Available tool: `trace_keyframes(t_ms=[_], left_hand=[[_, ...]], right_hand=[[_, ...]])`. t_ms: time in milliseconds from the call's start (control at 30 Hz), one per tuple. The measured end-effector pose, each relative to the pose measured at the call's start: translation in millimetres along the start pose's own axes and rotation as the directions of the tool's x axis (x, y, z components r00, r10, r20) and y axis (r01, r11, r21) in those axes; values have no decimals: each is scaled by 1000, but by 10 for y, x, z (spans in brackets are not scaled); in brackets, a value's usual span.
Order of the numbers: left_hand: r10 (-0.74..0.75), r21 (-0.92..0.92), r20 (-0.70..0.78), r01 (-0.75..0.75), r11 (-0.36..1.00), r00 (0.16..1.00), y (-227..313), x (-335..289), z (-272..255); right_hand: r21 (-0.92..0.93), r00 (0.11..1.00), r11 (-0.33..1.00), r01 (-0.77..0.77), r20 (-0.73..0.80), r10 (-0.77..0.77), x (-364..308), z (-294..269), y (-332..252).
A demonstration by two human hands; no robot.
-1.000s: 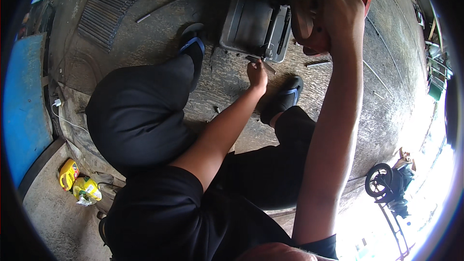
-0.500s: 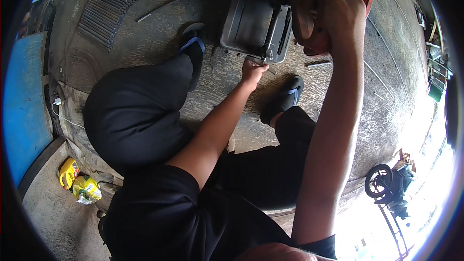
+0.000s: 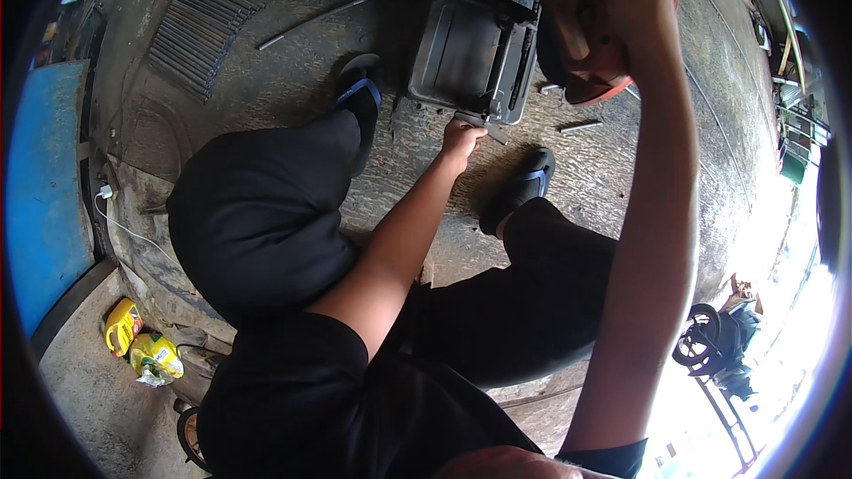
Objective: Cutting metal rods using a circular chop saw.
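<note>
Gripping a metal strip (image 3: pixel 484 122) at the grey tray (image 3: pixel 461 49), left hand (image 3: pixel 461 136); right hand (image 3: pixel 626 9) clutching a red machine (image 3: pixel 586 53).

Head-worn fisheye view, looking steeply down, close over own knees, floor (image 3: pixel 266 71) beyond, edges bent

This looks like a rough metalworking shop, open to the outdoors at the lower right of the frame. The floor (image 3: pixel 266 62) is dark, scarred and grimy, with a row of metal rods (image 3: pixel 191 40) laid side by side at the upper left, loose steel bits (image 3: pixel 579 126) at the upper right, and a grey floor-mounted cutting machine (image 3: pixel 466 49) at top centre. A blue panel (image 3: pixel 44 186) stands at the left edge, yellow containers (image 3: pixel 138 346) lie at the lower left, and a parked motorbike (image 3: pixel 714 350) sits in daylight at the lower right.
</note>
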State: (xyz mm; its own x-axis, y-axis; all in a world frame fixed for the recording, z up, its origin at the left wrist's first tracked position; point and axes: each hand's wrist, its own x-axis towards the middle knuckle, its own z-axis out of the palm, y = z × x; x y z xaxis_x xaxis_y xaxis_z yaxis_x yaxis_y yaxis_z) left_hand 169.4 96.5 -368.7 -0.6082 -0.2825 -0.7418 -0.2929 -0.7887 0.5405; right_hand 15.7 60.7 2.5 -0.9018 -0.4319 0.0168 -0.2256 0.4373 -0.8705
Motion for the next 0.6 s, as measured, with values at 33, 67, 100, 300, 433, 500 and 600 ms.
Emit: trace_keyframes(t_ms=[33,67,100,300,433,500,600], left_hand=[[-40,-59,22,41,997,999,14,6,-46],[-36,-60,20,37,998,999,-6,27,-125],[-94,-196,52,102,975,994,-28,41,-221],[-333,-750,163,336,570,929,-22,18,-281],[-603,-689,567,725,27,561,-63,76,-17],[-516,-494,752,869,-29,410,38,152,-152],[-494,-556,744,827,-85,449,-109,554,-413]], right_hand=[[3,1000,1000,3,1,-3,4,5,-9],[-5,1000,1000,-4,3,4,52,0,3],[-14,1000,1000,-10,4,10,100,-10,13],[-89,999,995,-45,17,46,372,-40,127],[-196,996,976,-91,-27,88,517,-220,229],[-205,995,973,-101,-13,101,526,-107,215],[-225,992,968,-114,17,121,623,75,190]])
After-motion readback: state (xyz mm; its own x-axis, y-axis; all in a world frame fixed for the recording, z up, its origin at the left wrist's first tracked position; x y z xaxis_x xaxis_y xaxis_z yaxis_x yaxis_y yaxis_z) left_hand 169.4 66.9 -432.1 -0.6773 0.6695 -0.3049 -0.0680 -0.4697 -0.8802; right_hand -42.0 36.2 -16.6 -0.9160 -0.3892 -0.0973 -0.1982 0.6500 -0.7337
